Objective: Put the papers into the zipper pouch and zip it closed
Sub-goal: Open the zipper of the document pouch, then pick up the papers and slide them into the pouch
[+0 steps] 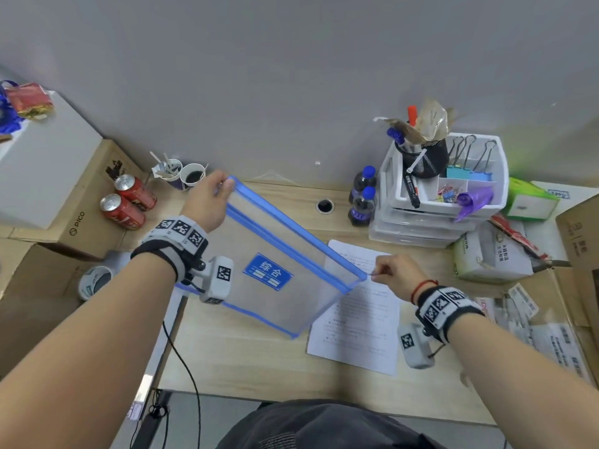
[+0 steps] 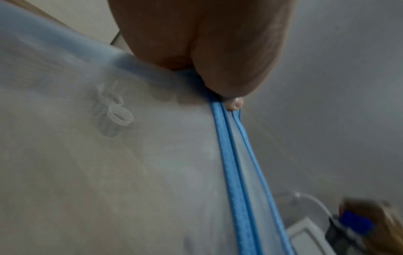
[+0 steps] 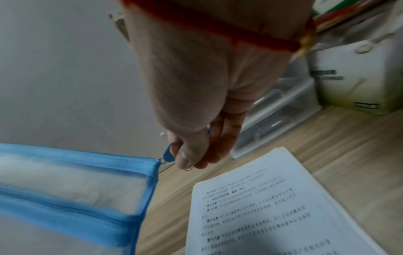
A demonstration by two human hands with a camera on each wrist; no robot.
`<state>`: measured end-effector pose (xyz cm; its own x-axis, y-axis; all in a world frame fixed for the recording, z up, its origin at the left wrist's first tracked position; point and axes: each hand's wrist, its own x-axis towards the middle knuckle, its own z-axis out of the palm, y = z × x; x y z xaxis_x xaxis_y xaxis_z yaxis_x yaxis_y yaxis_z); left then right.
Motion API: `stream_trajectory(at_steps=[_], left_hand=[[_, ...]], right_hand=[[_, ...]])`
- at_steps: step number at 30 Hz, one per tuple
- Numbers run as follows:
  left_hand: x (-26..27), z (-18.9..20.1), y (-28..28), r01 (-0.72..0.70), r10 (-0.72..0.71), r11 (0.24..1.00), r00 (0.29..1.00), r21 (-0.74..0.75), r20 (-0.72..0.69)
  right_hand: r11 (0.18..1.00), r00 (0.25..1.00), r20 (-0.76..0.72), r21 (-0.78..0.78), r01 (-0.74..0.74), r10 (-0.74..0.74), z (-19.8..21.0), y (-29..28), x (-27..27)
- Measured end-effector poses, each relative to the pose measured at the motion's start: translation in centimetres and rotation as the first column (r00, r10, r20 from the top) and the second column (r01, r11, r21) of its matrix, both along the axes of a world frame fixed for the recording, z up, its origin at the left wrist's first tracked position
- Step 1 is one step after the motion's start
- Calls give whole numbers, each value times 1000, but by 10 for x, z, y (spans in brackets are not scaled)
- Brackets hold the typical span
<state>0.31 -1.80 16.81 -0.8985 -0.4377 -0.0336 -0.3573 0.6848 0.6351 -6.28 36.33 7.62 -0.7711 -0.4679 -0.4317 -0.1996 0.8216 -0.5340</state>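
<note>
A clear zipper pouch (image 1: 285,254) with blue trim and a blue label hangs in the air above the desk. My left hand (image 1: 210,196) pinches its far corner at the zipper's end (image 2: 226,103). My right hand (image 1: 392,273) pinches the blue zipper pull (image 3: 171,152) at the near right corner of the pouch (image 3: 76,186). The zipper (image 2: 237,181) runs as a long blue line between my hands; I cannot tell whether it is zipped. A stack of printed papers (image 1: 359,315) lies flat on the desk under and right of the pouch, and fills the lower right of the right wrist view (image 3: 272,207).
A white drawer unit (image 1: 440,196) with pens and binder clips stands at the back right, two dark bottles (image 1: 363,202) beside it. Two paper cups (image 1: 181,173) and red cans (image 1: 126,202) are at the left. Boxes and packets crowd the right edge. A black cable (image 1: 184,367) hangs at the desk's left.
</note>
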Motion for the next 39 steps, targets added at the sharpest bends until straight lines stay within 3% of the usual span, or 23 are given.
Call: stream_trajectory(at_steps=[4, 9, 13, 16, 19, 21, 25, 29, 32, 34, 37, 39], left_hand=[[-4, -8, 13, 72, -72, 997, 997, 35, 3], [-12, -18, 34, 294, -297, 951, 955, 95, 24], [-16, -18, 53, 267, -273, 961, 958, 69, 89], [-8, -18, 73, 81, -62, 991, 984, -109, 165], [6, -24, 100, -29, 54, 994, 965, -103, 255], [13, -43, 107, -12, 34, 997, 951, -73, 309], [20, -67, 108, 43, -93, 987, 942, 157, 323], [18, -75, 109, 142, -148, 989, 922, 43, 357], [15, -75, 116, 392, -271, 907, 822, -152, 501], [14, -82, 122, 522, -318, 832, 727, -189, 608], [16, -115, 137, 599, -247, 767, 607, -230, 755], [16, -137, 149, 589, -193, 776, 561, -224, 805]], right_hand=[[992, 993, 48, 57, -111, 109, -3, 0, 5], [975, 933, 303, -164, -150, 194, 26, -48, 10], [954, 945, 154, -133, -269, 288, 35, -92, 18], [967, 967, 143, -176, -185, 211, 31, -108, 29], [968, 971, 186, -226, -109, 152, 33, -114, 37], [964, 959, 249, -254, -74, 139, 31, -115, 39], [966, 944, 324, -258, 26, 62, 16, -105, 38], [964, 929, 356, -196, 179, -101, -6, -91, 34], [949, 895, 361, -67, 307, -263, -34, -70, 28], [928, 871, 330, 46, 370, -363, -50, -49, 22], [881, 853, 241, 229, 414, -463, -69, -15, 14], [822, 805, 220, 307, 480, -552, -80, 5, 11]])
